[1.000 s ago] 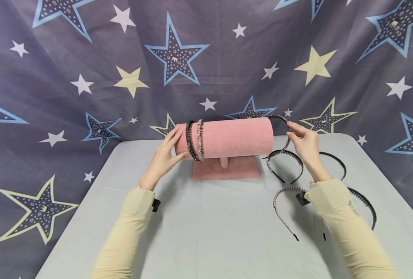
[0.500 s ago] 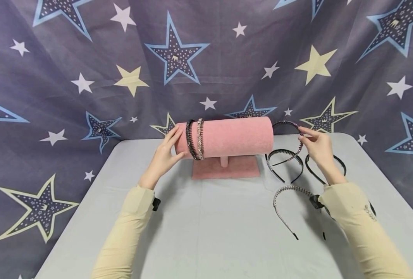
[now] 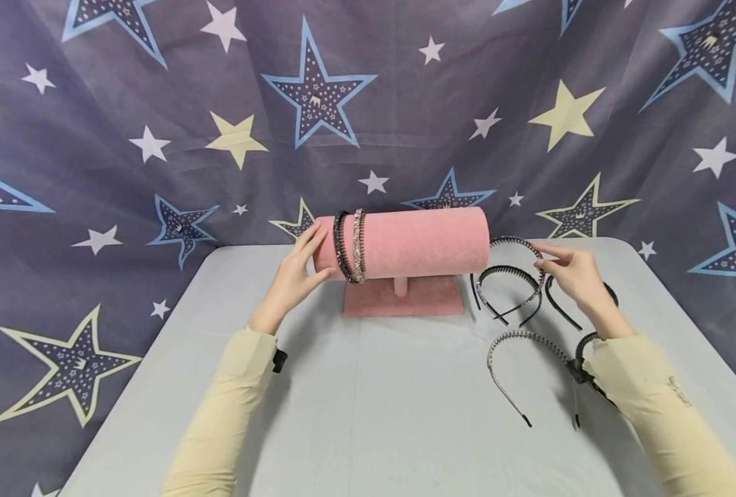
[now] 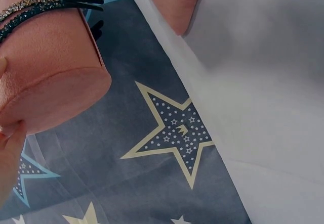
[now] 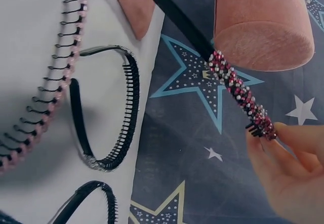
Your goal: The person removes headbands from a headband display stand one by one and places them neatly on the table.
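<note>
A padded pink roll (image 3: 430,241) stands on a short post with a pink base (image 3: 402,304). My left hand (image 3: 291,279) grips its left end, thumb in front. Two toothed headbands sit round the roll near that hand: a black sparkly headband (image 3: 340,252) and a silver-and-gold headband (image 3: 358,248) beside it. Beyond the roll's right end, my right hand (image 3: 574,273) pinches a black headband (image 5: 240,92) with red and white beads. In the right wrist view its beaded part lies between thumb and fingers, one black tip pointing toward the roll, apart from it.
Several toothed headbands lie on the pale table (image 3: 368,414) at right: a black headband with silver trim (image 5: 132,97), a pinkish headband (image 3: 526,335) in front, a dark headband (image 3: 557,307) beside my wrist, and another partly under my sleeve. A starry curtain (image 3: 399,124) hangs behind.
My right hand has moved right and slightly down with the beaded headband, away from the roll's right end. The left hand keeps its grip on the roll.
</note>
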### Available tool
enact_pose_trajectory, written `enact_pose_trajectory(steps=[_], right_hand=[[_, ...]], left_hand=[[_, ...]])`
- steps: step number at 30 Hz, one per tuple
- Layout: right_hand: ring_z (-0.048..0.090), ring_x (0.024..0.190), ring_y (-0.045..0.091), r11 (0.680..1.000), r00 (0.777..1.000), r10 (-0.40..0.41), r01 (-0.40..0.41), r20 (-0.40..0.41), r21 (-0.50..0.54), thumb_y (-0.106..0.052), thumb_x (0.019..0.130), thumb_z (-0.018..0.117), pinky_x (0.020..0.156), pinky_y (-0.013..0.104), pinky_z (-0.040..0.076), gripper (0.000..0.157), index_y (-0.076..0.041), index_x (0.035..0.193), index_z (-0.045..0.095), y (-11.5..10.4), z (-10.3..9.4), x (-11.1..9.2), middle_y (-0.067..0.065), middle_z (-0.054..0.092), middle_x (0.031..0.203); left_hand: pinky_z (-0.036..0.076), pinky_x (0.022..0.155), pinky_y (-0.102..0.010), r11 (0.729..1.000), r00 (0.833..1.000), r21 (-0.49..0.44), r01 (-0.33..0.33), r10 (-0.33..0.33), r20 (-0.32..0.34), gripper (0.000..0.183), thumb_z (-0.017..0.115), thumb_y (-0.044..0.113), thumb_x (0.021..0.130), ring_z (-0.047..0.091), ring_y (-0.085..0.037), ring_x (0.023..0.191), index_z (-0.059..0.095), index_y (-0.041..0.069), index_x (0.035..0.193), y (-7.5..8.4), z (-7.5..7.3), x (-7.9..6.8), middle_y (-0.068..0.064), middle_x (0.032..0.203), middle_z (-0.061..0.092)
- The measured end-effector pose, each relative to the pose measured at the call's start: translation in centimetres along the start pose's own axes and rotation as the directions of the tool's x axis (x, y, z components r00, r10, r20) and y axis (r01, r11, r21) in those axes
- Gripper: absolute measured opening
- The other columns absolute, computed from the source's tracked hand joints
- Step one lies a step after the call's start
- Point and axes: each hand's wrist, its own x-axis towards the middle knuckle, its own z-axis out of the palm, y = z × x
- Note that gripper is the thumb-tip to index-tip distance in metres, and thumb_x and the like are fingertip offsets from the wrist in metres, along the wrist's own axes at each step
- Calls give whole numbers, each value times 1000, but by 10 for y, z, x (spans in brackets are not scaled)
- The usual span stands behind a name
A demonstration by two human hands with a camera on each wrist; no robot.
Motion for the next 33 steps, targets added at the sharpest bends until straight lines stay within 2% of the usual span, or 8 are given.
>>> enact_pose_trajectory(steps=[2,3,9,15,20,24,27,33], right_hand=[[50,67,-16,1000,999,17,-18,32,14,-15,88,54,94,50,35,38,3,121,51,2,-1,-1,20,62,97],[51,66,-15,999,999,19,-21,47,26,-15,88,55,95,54,32,38,4,121,51,3,-1,-2,21,62,97],[47,70,-18,998,987,51,-54,151,19,-18,89,53,96,59,25,41,4,123,48,8,-1,-6,26,57,105],[52,78,-12,998,967,63,-66,248,4,-14,89,50,96,52,31,39,2,125,48,13,2,-10,15,64,98],[58,79,-6,997,959,32,-49,282,55,-9,88,51,96,47,34,38,7,123,47,15,8,-12,15,66,94],[60,81,-2,994,952,0,-34,307,104,-6,88,50,87,26,45,39,12,123,44,15,13,-13,20,63,97],[60,81,-1,991,946,-21,-24,325,134,-4,88,50,78,10,44,39,13,122,43,16,16,-14,23,62,97],[62,80,2,986,936,-29,-32,352,166,0,85,52,76,10,45,38,12,121,46,14,25,-15,23,63,93]], left_hand=[[31,101,-43,1000,1000,0,-1,1,0,69,71,6,73,31,-31,126,38,1,133,0,0,0,-17,139,31],[31,100,-43,1000,1000,1,0,0,-1,69,71,6,73,31,-31,125,38,1,133,0,0,0,-17,139,31],[31,100,-43,1000,1000,0,2,-2,2,69,71,6,73,31,-31,126,38,1,133,1,0,0,-16,139,31],[31,101,-43,1000,1000,5,8,-8,4,69,71,6,72,31,-32,126,38,1,133,1,0,1,-17,139,31],[30,101,-42,1000,1000,5,12,-12,2,69,71,6,72,31,-31,126,38,1,133,1,0,2,-16,139,31],[30,101,-42,1000,1000,6,10,-10,0,69,71,6,72,31,-32,126,38,1,133,1,0,2,-16,139,31],[31,101,-42,1000,1000,5,5,-5,-1,69,71,5,72,32,-32,125,38,1,133,1,0,2,-16,139,31],[31,101,-42,1000,1000,7,3,-3,0,70,71,5,72,32,-31,125,38,1,133,2,-1,2,-16,139,32]])
